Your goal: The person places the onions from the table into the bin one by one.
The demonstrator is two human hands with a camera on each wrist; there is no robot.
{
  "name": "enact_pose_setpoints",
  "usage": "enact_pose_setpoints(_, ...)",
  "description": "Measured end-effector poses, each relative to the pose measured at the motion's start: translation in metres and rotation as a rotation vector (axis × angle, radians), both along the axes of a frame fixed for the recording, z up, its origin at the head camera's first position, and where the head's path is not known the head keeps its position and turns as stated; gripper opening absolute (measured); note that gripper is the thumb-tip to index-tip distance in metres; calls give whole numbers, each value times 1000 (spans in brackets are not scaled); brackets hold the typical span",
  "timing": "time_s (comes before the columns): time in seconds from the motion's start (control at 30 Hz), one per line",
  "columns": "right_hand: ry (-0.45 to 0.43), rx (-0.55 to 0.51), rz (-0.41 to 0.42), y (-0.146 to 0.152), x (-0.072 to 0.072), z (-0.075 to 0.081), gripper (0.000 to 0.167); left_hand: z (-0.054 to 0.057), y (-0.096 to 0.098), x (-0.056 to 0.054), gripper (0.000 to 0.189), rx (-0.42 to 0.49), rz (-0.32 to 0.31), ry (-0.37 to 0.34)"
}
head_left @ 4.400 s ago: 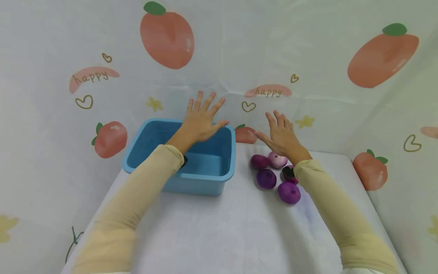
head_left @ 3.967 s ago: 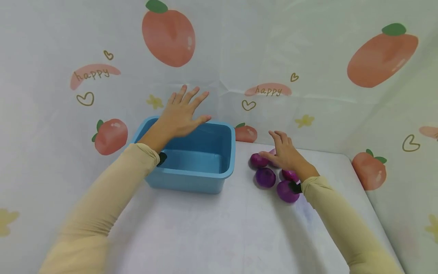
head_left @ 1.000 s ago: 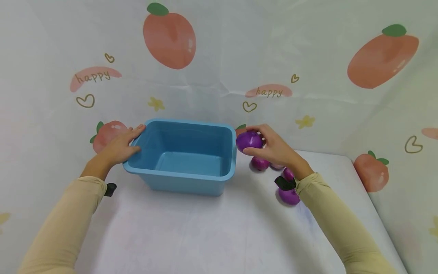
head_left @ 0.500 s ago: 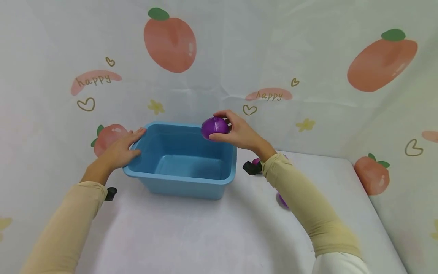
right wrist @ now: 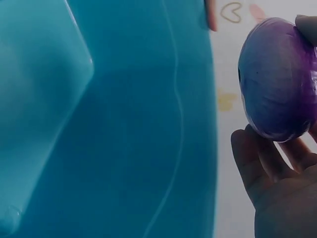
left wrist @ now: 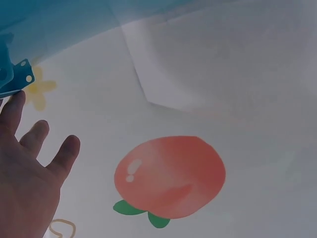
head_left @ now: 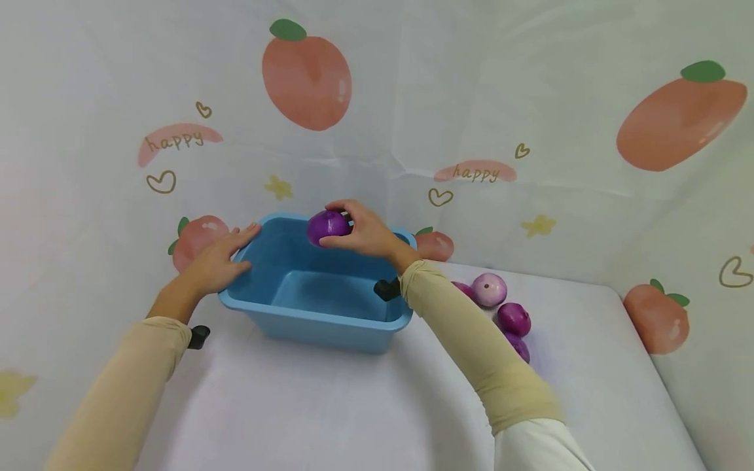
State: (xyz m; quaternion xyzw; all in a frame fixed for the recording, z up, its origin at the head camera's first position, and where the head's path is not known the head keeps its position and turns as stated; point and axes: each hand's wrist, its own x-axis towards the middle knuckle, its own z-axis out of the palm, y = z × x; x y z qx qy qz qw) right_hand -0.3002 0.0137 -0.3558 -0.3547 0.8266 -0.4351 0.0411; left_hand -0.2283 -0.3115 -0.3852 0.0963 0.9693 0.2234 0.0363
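Note:
My right hand [head_left: 372, 233] grips a purple onion [head_left: 326, 226] between thumb and fingers, holding it up over the back part of a blue plastic bin [head_left: 324, 336]. Seen from the right wrist, the onion [right wrist: 277, 82] is smooth and shiny, with the bin's inside wall [right wrist: 143, 129] beside it. My left hand [head_left: 211, 267] rests on the bin's left rim, its fingers stretched toward the back corner and its thumb over the edge. In the left wrist view the fingers of that hand [left wrist: 29, 183] are spread, one tip at the blue rim. The bin's visible floor is bare.
Right of the bin, several more onions lie on the white tabletop [head_left: 330, 405]: a pale one [head_left: 489, 290], a purple one [head_left: 514, 320] and others partly behind the right sleeve [head_left: 471, 347]. A white fruit-print cloth [head_left: 377, 98] hangs behind the table.
The right hand has picked up an onion from the group and carried it left over the bin. The left hand, earlier raised above the bin, has come down onto its left rim.

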Motion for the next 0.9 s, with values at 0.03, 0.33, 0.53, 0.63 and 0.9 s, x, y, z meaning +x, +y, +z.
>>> enact_pose_setpoints(0.03, 6, 13, 3, -4, -1, -1, 74, 0, 0, 0, 77, 1, 7, -2)
enact_pose_setpoints(0.33, -20, 70, 53, -32, -8, -12, 78, -4, -1, 0, 76, 19, 51, -15)
enact_pose_setpoints(0.53, -43, 83, 96, -48, -12, -20, 77, -5, 0, 3, 75, 48, 71, -23)
enact_pose_setpoints(0.63, -69, 92, 128, -55, -14, -25, 76, -6, 1, 3, 74, 68, 76, -11)
enact_pose_setpoints(0.9, -87, 210, 221, -73, -17, -33, 79, -5, 1, 1, 74, 85, 81, -8)
